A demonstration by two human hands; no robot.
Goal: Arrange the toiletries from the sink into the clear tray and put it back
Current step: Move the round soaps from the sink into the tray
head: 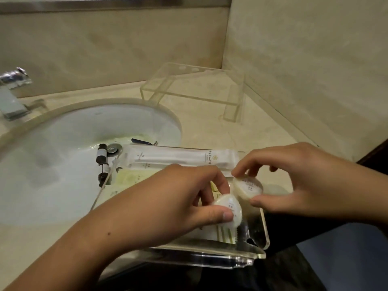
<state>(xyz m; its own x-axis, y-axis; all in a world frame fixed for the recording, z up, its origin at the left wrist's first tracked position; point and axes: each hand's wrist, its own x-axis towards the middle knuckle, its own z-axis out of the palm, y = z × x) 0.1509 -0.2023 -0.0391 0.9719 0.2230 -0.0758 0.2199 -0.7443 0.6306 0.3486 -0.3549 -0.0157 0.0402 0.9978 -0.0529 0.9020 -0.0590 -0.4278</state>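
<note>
**Pinching toiletries above the clear tray [231, 258]**

At lower centre, the left hand [174, 198] pinches a round white packet [228, 204] in curled fingers. The right hand [294, 181] pinches a second round packet [248, 186] just beside it. Both are over the clear tray at the bench edge. A long white sachet [182, 158] lies along its far side, and dark bottles [101, 153] lie in the sink [63, 164].

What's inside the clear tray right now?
In the clear tray: a long white sachet along the far side, pale flat packets. Above it, left hand pinches the near soap, right hand the far soap; the left hand hides the middle.
</note>
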